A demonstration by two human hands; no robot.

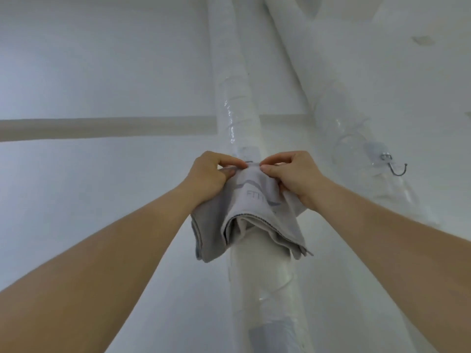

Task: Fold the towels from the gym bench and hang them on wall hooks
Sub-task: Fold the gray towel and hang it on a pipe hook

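A folded grey towel (252, 220) with faint lettering hangs in front of a white wrapped pipe (239, 103). My left hand (211, 174) pinches its top edge on the left. My right hand (295, 174) pinches the top edge on the right. Between my fingertips a small metal hook (249, 162) shows on the pipe, mostly hidden by the towel and my fingers. The towel's lower folds droop loose below my wrists.
A second metal hook (397, 168) with nothing on it sticks to the other wrapped pipe (328, 103) at the right. White wall (102, 72) lies behind, with a beige horizontal band (102, 128) across it.
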